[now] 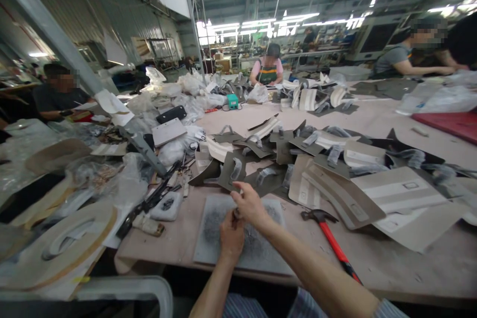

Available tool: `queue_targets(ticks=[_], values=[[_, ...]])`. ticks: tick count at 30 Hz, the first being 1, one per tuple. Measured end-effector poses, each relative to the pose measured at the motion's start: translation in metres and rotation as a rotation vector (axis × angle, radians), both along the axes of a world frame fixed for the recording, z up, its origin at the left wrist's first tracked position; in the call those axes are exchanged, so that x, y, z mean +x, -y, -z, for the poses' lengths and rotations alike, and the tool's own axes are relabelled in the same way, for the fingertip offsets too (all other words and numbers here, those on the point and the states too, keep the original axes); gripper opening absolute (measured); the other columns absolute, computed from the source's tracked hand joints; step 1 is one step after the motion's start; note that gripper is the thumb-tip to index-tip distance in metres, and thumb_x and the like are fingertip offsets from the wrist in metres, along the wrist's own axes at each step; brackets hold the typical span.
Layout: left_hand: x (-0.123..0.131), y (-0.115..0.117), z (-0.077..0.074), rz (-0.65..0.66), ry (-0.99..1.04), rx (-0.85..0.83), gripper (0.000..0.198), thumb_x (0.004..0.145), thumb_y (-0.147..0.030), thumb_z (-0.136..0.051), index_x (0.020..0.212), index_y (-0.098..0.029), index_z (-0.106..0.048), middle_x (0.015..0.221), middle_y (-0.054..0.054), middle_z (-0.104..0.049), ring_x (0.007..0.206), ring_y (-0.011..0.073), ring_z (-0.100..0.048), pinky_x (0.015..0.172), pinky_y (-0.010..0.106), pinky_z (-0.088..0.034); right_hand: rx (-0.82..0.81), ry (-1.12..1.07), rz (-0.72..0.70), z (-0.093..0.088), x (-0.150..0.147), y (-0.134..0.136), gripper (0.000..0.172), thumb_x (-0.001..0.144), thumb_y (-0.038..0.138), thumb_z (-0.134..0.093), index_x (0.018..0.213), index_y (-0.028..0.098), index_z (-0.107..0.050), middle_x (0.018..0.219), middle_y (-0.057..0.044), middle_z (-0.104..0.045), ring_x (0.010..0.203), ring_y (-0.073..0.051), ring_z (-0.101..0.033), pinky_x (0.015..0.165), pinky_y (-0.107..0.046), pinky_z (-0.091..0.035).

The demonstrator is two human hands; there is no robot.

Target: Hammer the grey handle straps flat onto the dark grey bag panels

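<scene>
Both my hands meet over a grey scuffed work mat (212,238) near the table's front edge. My left hand (231,238) is closed, fingers curled, pinching a small dark thing I cannot make out. My right hand (250,205) is closed too, fingertips pressed against the same small thing from above. Just beyond them lies a pile of grey-green cut leather pieces (261,154). A hammer (330,241) with a red handle lies on the table to the right of my right forearm.
Beige and grey panels (376,191) spread over the right half of the table. Plastic bags, tape rolls (63,243) and tools crowd the left. A teal device (232,101) sits far back. Other people work at the far end and both sides.
</scene>
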State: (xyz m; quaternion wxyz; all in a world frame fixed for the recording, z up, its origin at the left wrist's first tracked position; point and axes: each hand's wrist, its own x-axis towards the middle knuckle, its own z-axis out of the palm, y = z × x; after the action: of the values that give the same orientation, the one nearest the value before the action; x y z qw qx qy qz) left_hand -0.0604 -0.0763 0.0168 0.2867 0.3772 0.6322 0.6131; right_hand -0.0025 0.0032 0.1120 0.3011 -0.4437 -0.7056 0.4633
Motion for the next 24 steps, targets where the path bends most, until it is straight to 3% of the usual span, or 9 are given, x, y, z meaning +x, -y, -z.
queue_targets(ticks=[3,7,11,14,16,18,20,24], values=[[-0.001,0.000,0.006,-0.070,-0.010,-0.045,0.015,0.083,-0.031,-0.064,0.093,-0.019,-0.066,0.080,0.004,-0.072,0.076,0.0204,-0.069,0.072,0.029,-0.054,-0.011,0.017,0.052,0.018,-0.014,-0.069,0.054,0.079,0.023,-0.058,0.132,0.016,-0.057,0.116,-0.010,-0.065,0.099,-0.020,-0.062,0.096,-0.038,-0.046],[-0.003,-0.002,0.013,-0.074,0.011,-0.069,0.020,0.083,-0.035,-0.065,0.096,-0.021,-0.065,0.084,0.005,-0.074,0.080,0.0219,-0.070,0.073,0.029,-0.055,-0.003,-0.007,0.028,0.025,-0.038,-0.101,0.062,0.074,0.020,-0.060,0.135,0.016,-0.052,0.097,-0.002,-0.069,0.089,-0.017,-0.063,0.085,-0.032,-0.051],[-0.004,-0.003,0.015,-0.065,0.029,-0.068,0.022,0.083,-0.039,-0.066,0.095,-0.020,-0.065,0.084,0.006,-0.074,0.080,0.0226,-0.071,0.073,0.030,-0.056,0.051,0.003,0.037,0.001,-0.044,-0.111,0.051,0.076,0.017,-0.058,0.126,0.013,-0.060,0.096,-0.005,-0.070,0.090,-0.018,-0.064,0.089,-0.033,-0.049],[-0.004,-0.003,0.012,-0.070,0.039,-0.072,0.023,0.082,-0.038,-0.067,0.094,-0.019,-0.065,0.084,0.006,-0.075,0.080,0.0222,-0.072,0.075,0.031,-0.056,0.105,0.041,0.059,-0.028,-0.018,-0.112,0.045,0.080,0.019,-0.057,0.124,0.011,-0.062,0.103,-0.010,-0.070,0.098,-0.021,-0.063,0.096,-0.035,-0.045],[-0.004,-0.002,0.010,-0.075,0.046,-0.068,0.024,0.081,-0.038,-0.068,0.095,-0.019,-0.065,0.084,0.006,-0.075,0.081,0.0217,-0.072,0.076,0.031,-0.056,0.148,0.065,0.062,-0.040,0.015,-0.096,0.045,0.082,0.021,-0.058,0.126,0.013,-0.062,0.106,-0.010,-0.071,0.100,-0.022,-0.063,0.096,-0.035,-0.045],[-0.005,-0.001,0.009,-0.078,0.072,-0.064,0.027,0.080,-0.040,-0.070,0.096,-0.018,-0.066,0.086,0.006,-0.076,0.082,0.0214,-0.072,0.078,0.030,-0.057,0.205,0.084,0.076,-0.038,0.052,-0.063,0.045,0.083,0.023,-0.057,0.127,0.015,-0.062,0.112,-0.010,-0.070,0.103,-0.022,-0.064,0.096,-0.034,-0.045],[-0.006,0.001,0.009,-0.088,0.121,-0.059,0.032,0.079,-0.042,-0.071,0.101,-0.018,-0.067,0.090,0.007,-0.077,0.084,0.0217,-0.073,0.080,0.031,-0.057,0.224,0.096,0.121,-0.018,0.088,-0.018,0.044,0.086,0.026,-0.054,0.129,0.016,-0.060,0.118,-0.010,-0.070,0.107,-0.023,-0.065,0.096,-0.035,-0.047],[-0.005,-0.002,0.006,-0.073,0.167,-0.063,0.043,0.080,-0.040,-0.072,0.115,-0.017,-0.063,0.095,0.008,-0.077,0.090,0.0221,-0.074,0.085,0.033,-0.057,0.045,0.096,0.175,0.048,0.135,0.060,0.047,0.088,0.027,-0.050,0.133,0.015,-0.056,0.125,-0.013,-0.067,0.114,-0.024,-0.064,0.099,-0.039,-0.049]])
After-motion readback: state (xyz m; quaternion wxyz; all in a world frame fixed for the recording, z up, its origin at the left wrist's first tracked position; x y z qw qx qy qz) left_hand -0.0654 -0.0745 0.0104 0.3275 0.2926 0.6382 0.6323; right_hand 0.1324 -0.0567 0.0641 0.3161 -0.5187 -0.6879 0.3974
